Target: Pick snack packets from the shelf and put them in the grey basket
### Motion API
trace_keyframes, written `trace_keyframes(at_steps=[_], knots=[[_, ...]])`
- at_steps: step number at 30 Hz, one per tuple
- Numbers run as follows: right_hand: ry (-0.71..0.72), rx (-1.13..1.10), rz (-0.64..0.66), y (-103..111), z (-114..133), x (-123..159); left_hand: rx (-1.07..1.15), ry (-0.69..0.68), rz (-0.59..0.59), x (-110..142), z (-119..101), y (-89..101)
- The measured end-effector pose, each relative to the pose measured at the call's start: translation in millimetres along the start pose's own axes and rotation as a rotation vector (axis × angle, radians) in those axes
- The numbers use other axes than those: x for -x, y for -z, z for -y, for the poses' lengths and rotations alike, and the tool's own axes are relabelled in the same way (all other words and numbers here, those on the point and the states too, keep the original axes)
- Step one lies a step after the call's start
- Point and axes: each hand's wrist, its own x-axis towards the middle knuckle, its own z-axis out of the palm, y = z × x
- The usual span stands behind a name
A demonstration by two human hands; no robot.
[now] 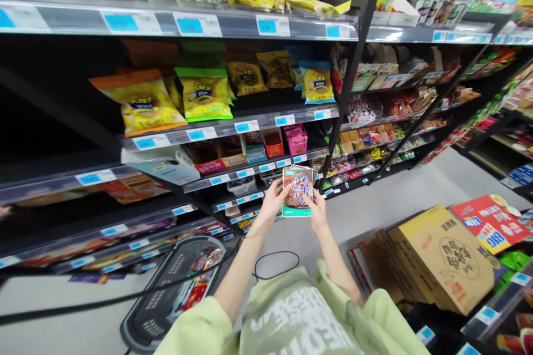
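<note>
Both my hands hold up a small snack packet in front of me, red-brown with blue and white characters and a green lower edge. My left hand grips its left side, fingers curled round the edge. On the packet's right side my right hand pinches the lower corner. The packet faces me, upright, in front of the lower shelves of a shop aisle. My pale green sleeves show at the bottom.
Black shelving with yellow snack bags and blue price tags fills the left and centre. A dark shopping basket with goods sits on the floor at lower left. Cardboard boxes are stacked at the right. A black cable loop lies on the floor.
</note>
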Motion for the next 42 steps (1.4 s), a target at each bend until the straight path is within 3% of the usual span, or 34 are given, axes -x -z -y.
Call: trace_keyframes(at_steps=[13,17,21,25,28,33,37,39,42], knots=[[0.005,0.017,-0.030,-1.2,-5.8,-7.6,-0.032,-0.005,-0.034,-2.7,2.3,1.1],[0.062,0.018,-0.106,0.1,-12.8,-11.4,-0.100,-0.098,-0.101,0.3,-1.2,-1.9],[-0.054,-0.043,-0.085,3.5,-17.8,-16.6,-0.124,-0.168,-0.096,2.7,-7.3,-7.8],[-0.126,-0.089,-0.100,8.8,-19.4,-24.4,-0.027,-0.111,-0.076,-0.1,-5.7,-9.0],[-0.112,-0.059,-0.098,10.4,-21.2,-31.1,0.030,-0.054,-0.130,-4.1,3.1,-5.2],[-0.090,-0.023,-0.140,8.0,-26.7,-41.1,-0.048,-0.140,-0.296,-9.4,17.9,5.2],[-0.177,-0.070,-0.070,11.1,-29.5,-51.3,-0.056,-0.174,-0.360,-12.1,19.7,11.2],[-0.220,-0.106,-0.044,19.4,-28.0,-58.6,-0.061,-0.195,-0.380,-13.4,18.0,14.6],[-0.219,-0.222,-0.103,44.6,-19.4,-70.1,-0.031,-0.219,-0.449,-14.9,14.7,24.3]])
